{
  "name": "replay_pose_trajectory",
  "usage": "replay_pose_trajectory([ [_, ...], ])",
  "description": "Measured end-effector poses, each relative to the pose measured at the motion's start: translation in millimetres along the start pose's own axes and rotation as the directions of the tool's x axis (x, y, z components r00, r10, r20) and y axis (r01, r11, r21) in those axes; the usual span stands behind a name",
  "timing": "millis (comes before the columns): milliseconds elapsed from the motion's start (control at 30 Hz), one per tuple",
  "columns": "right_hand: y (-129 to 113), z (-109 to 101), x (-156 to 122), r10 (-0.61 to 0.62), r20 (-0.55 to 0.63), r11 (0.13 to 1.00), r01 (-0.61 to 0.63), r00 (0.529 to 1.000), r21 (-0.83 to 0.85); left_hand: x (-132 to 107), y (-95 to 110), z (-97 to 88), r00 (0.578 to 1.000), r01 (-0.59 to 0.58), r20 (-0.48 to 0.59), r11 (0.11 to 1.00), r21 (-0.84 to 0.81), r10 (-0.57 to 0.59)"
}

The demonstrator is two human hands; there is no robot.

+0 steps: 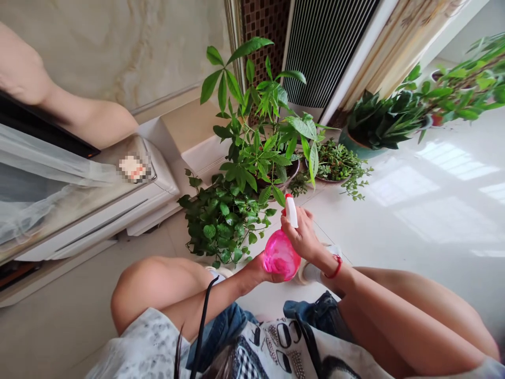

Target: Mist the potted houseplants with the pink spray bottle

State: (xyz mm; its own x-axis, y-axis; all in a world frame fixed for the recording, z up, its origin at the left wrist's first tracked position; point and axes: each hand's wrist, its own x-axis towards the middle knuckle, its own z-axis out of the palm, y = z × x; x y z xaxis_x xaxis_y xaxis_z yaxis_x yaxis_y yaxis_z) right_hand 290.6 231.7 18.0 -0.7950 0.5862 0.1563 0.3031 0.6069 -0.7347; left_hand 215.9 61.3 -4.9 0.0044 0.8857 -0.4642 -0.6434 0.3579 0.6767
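A pink see-through spray bottle (281,256) with a white head and red nozzle is held in front of me between both hands. My left hand (258,271) cups its round body from the left and below, the fingers partly hidden behind it. Around the spray head my right hand (303,234) is closed, with a red cord on the wrist. The nozzle points away from me, towards a tall green potted plant (260,147). Nearer on the left stands a bushy leafy plant (223,221).
A low succulent pot (335,160) and a dark-leaved plant in a green pot (371,126) stand to the right. At left is a low cabinet (158,184); a striped upright unit (327,52) stands behind the plants. The floor (430,221) is shiny tile.
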Motion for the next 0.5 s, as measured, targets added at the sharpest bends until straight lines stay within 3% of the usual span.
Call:
replay_pose_trajectory([
  [200,-5,19,-8,0.072,0.032,0.996,-0.07,0.997,-0.06,-6,-16,-23.6,0.981,0.177,-0.07,0.981,-0.082,-0.183],
  [333,-1,26,-13,0.068,0.046,0.997,-0.066,0.997,-0.047,-13,-21,-33.6,0.984,0.175,-0.035,0.985,0.0,-0.174],
  [500,0,38,-23,0.073,0.122,0.997,-0.069,0.99,-0.034,-21,-13,-39.6,0.978,0.205,0.019,0.975,0.089,-0.207],
])
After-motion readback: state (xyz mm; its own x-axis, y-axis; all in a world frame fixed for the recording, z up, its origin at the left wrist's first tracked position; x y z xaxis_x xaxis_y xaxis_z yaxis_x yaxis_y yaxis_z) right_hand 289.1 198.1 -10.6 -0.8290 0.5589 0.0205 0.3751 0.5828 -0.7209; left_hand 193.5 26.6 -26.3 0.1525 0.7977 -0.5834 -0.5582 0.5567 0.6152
